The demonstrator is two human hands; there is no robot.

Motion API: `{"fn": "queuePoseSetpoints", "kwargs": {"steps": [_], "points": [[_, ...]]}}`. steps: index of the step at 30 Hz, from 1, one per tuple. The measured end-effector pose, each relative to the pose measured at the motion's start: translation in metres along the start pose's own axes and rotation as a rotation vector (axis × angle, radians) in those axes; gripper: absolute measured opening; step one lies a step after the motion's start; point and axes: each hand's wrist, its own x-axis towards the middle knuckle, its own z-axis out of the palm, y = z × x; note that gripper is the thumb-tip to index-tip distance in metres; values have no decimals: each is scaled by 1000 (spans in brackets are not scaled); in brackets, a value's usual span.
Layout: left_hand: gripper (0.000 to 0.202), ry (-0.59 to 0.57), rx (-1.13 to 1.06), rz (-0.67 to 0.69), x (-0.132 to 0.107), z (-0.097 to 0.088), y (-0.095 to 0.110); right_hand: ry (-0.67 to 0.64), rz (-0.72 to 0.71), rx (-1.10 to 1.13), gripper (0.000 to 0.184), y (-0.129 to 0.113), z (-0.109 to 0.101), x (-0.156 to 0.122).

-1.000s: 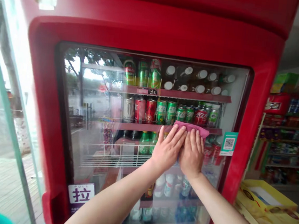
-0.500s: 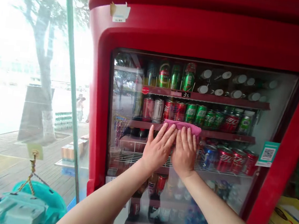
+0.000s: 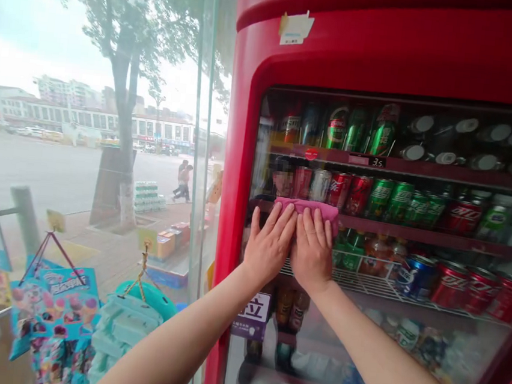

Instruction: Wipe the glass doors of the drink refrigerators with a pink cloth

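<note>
A folded pink cloth point(image 3: 313, 209) lies against the glass door point(image 3: 430, 354) of a red drinks fridge point(image 3: 387, 54), in front of the shelf edge below the second row of cans. My left hand point(image 3: 270, 241) presses on its left part with fingers stretched out and the thumb apart. Beside it, my right hand point(image 3: 312, 249) lies flat on the right part, fingers straight. The two hands nearly touch, and their fingertips rest on the cloth. Behind the glass stand drink cans point(image 3: 391, 199), partly hidden by my hands.
Left of the fridge is a clear glass panel point(image 3: 199, 150). Blue snack packs point(image 3: 55, 299) and turquoise goods point(image 3: 129, 325) hang low on the left. A purple sign point(image 3: 253, 315) is at the door's lower left. Beyond the glass are a tree point(image 3: 122, 100) and two walking people point(image 3: 183, 180).
Both hands have slid the cloth left across the glass, closer to the door's left frame, at about the same height. My view has turned left, showing more of the street and hanging goods.
</note>
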Motion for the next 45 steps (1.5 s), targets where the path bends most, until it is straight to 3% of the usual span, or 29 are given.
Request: {"fn": "queuePoseSetpoints", "kwargs": {"steps": [7, 11, 28, 37, 45], "points": [[59, -67, 39, -62, -21, -20, -34, -49, -49, 72, 69, -40, 16, 13], [63, -131, 58, -74, -15, -29, -44, -103, -46, 56, 72, -49, 23, 25], [64, -40, 72, -104, 99, -61, -75, -229, -50, -76, 72, -28, 20, 157], [72, 81, -9, -133, 111, -34, -59, -230, -118, -40, 67, 12, 2, 160], [72, 139, -59, -110, 142, -15, -2, -208, -111, -36, 65, 80, -30, 147]]}}
